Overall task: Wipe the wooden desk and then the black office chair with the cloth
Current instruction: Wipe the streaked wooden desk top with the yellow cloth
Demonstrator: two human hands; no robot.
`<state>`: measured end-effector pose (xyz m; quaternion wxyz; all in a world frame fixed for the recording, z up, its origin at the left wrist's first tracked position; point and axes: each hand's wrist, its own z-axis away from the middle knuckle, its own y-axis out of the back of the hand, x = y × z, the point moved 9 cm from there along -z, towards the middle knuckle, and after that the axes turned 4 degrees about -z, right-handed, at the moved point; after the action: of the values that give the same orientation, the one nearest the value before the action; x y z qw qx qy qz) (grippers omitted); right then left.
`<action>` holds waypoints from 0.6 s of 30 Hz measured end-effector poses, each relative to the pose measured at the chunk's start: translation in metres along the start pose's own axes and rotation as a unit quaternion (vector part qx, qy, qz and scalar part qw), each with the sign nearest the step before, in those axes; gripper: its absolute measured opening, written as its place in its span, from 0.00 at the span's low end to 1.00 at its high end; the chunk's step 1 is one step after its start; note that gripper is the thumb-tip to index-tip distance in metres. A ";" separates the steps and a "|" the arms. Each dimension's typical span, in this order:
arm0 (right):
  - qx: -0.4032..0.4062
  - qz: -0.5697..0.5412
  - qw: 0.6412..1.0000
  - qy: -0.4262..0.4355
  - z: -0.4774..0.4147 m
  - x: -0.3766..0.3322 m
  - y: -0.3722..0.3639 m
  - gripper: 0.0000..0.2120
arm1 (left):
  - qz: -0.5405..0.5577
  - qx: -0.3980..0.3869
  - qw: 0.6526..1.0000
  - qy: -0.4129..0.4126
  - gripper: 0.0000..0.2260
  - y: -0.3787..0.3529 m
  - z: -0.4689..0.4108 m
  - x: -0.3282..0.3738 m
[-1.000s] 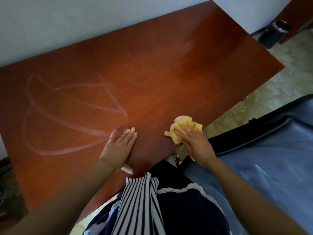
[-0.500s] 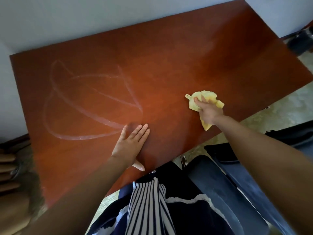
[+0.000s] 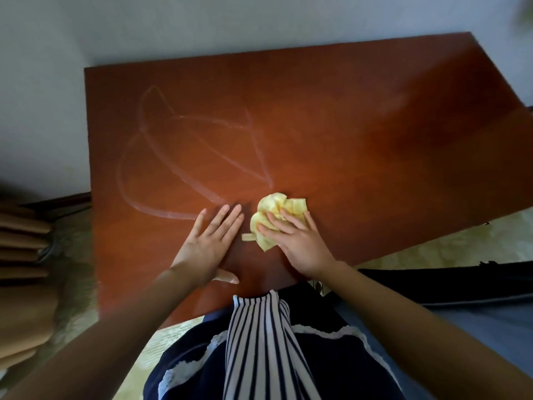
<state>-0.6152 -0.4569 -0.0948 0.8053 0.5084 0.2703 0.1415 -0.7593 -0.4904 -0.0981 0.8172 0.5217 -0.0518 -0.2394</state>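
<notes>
Now that the right hand (image 3: 300, 245) has dragged the yellow cloth (image 3: 278, 207) back from three o'clock, its flat fingers (image 3: 288, 223) press it beside the flat, empty left hand (image 3: 210, 245); streaks (image 3: 184, 176) at ten o'clock on the bench (image 3: 375, 140) remain.

Single head-worn wide-angle view, facing forward and down, close above the wooden desk (image 3: 346, 140)

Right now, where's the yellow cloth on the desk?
In the head view, the cloth lies near the front edge of the desk, under the right hand, just right of the left hand.
</notes>
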 end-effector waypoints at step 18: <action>-0.081 0.099 0.981 0.148 -0.084 0.039 0.046 0.29 | 0.177 -0.127 0.908 0.357 0.69 -0.044 0.043 -0.062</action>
<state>-0.6299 -0.3543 -0.0929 0.7771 0.4393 0.3222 0.3152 -0.8432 -0.5131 -0.1066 0.8696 0.4460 0.1827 0.1073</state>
